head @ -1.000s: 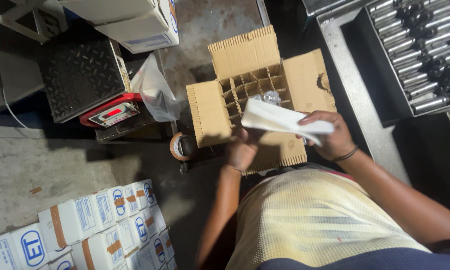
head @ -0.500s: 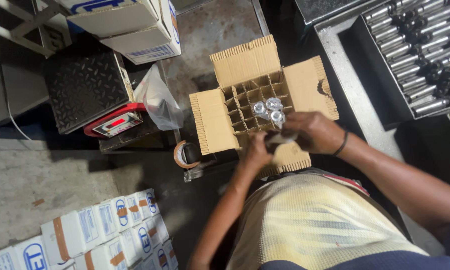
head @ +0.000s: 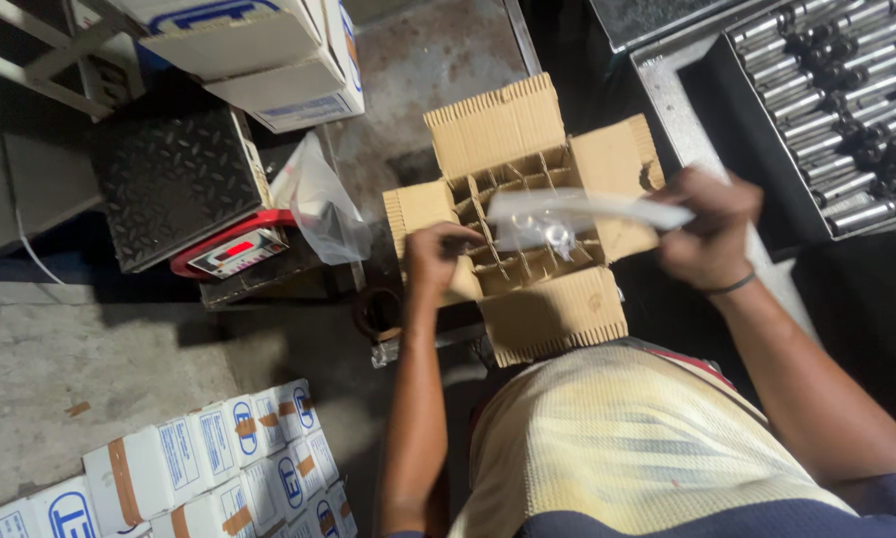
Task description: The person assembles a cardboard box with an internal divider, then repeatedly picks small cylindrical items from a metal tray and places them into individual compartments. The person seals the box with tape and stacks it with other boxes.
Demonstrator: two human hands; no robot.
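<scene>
Right hand (head: 709,231), closed, pinching one end of a clear plastic sleeve (head: 582,211) stretched level over an open cardboard box (head: 527,224) with a divider grid; shiny metal parts show through the sleeve. Left hand (head: 438,254), fingers curled at the box's left edge near the sleeve's other end; whether it grips the sleeve cannot be told. Box resting before the person's lap, flaps spread. Left of it: a loose plastic bag (head: 320,204) and a weighing scale (head: 204,204) with a red display. Concrete floor (head: 89,369) carrying rows of small white cartons (head: 209,468). Upper right: a tray of metal cylinders (head: 831,110).
</scene>
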